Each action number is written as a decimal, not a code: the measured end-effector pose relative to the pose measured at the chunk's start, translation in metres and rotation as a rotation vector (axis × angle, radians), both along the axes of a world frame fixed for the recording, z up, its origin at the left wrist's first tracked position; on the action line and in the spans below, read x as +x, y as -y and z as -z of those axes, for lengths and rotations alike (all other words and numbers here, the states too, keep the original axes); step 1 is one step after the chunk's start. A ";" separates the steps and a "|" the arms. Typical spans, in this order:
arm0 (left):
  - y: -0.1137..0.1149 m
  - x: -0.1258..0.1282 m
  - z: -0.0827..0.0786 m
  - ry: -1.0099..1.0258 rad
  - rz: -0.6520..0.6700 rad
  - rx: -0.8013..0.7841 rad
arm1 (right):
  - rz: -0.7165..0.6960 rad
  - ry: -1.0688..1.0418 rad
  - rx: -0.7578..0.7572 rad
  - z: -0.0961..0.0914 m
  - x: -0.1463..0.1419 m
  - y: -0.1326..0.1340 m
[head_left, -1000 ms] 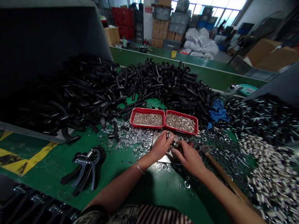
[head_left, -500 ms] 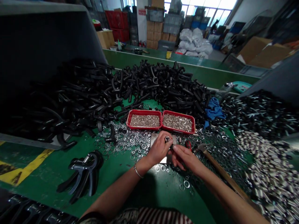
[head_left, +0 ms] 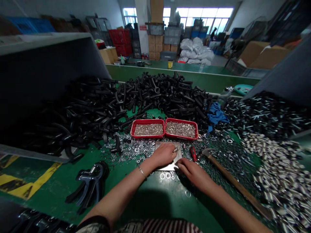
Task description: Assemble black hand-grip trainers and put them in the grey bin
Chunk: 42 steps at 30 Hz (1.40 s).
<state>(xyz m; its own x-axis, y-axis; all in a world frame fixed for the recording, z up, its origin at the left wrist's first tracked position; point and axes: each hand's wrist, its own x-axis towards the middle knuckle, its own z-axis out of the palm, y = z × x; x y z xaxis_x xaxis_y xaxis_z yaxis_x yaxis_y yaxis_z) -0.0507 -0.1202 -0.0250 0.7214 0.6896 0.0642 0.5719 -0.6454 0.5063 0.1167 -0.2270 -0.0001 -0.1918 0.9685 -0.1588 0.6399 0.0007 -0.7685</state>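
Note:
My left hand rests on a small steel plate on the green table, fingers curled around a small metal part at its tips. My right hand lies just below and right of the plate, fingers bent down onto the table among loose washers; what it pinches, if anything, is hidden. Two red trays of small silver parts stand just beyond the plate. A red-handled tool lies right of the plate.
A hammer lies at the right. A big heap of black handles fills the back. Silver and black pins pile up on the right. An assembled black hand grip lies at the left, a blue cloth behind the trays.
Both hands have come down from working together above the plate. The left now rests on the plate, and the right has dropped to the table. The camera has tilted up.

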 end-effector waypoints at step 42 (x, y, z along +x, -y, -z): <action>-0.016 -0.017 0.001 0.432 -0.294 -0.417 | 0.297 0.546 0.067 0.010 0.159 0.041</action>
